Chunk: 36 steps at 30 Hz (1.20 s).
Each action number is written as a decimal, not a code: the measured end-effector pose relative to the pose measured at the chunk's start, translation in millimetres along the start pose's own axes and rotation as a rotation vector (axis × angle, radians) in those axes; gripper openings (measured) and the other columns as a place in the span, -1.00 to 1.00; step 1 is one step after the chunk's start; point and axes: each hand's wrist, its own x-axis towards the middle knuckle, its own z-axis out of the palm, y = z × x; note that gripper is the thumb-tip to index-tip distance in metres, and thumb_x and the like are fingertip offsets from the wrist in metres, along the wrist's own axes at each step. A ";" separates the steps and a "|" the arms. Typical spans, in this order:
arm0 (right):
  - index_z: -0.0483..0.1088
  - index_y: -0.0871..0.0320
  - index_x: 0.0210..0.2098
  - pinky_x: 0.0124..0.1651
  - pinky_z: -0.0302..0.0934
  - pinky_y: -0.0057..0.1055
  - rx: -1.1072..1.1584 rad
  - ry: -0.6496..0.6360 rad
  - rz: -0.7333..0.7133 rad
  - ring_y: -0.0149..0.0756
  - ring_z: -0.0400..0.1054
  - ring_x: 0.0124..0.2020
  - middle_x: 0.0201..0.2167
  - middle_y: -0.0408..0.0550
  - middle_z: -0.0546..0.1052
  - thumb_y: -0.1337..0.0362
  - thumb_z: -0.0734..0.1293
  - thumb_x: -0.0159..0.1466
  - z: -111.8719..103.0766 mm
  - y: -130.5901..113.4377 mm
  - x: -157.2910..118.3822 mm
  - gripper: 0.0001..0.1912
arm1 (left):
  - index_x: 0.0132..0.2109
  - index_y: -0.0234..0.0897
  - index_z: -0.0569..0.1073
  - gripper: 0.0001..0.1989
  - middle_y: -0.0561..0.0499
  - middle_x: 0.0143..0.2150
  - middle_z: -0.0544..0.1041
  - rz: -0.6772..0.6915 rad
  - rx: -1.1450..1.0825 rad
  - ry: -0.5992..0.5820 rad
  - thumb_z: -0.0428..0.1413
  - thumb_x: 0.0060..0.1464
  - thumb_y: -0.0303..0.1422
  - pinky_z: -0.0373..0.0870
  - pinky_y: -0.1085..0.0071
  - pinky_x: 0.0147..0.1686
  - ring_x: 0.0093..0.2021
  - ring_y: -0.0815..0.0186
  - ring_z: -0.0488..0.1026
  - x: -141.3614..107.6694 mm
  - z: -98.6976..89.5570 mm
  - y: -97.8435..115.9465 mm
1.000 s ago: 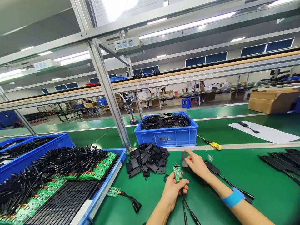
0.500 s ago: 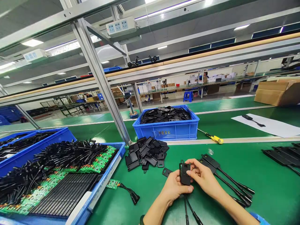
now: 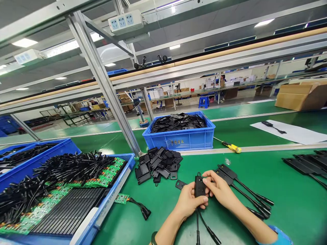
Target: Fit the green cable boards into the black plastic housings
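Note:
Between my two hands is a small black plastic case [image 3: 200, 189] with a loop at its top end and two black cables [image 3: 198, 224] hanging from its lower end. My left hand [image 3: 189, 201] grips it from the left and below, its thumb across the lower end. From the right, my right hand [image 3: 220, 189] holds the upper part, thumb on the front face near the top. A loose black cover piece [image 3: 180, 184] lies just left of the case. Beside my right hand lie several cased units with cables [image 3: 227, 173].
A heap of black covers [image 3: 158, 165] lies before a blue bin [image 3: 178, 140] full of similar parts. At left, a blue tray [image 3: 112, 197] holds green circuit boards with cables; one board [image 3: 122, 198] lies beside it. A yellow-handled screwdriver [image 3: 232, 147] and more black units [image 3: 304, 166] are right.
My right thumb has slid up the case's front toward its top end. My left thumb has moved up onto the lower end. The view has shifted slightly.

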 end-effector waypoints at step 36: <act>0.26 0.17 -0.51 -0.49 0.12 -0.47 0.021 -0.065 0.038 -0.42 0.17 -0.56 -0.62 -0.21 0.24 -0.09 0.16 0.20 0.2 -9.7 -0.7 -0.56 | -0.12 -0.40 0.33 -0.48 -0.10 -0.39 0.50 -0.041 0.079 -0.031 0.27 -0.18 -0.19 0.42 0.47 -0.45 -0.46 0.32 0.49 -1.5 2.1 -3.8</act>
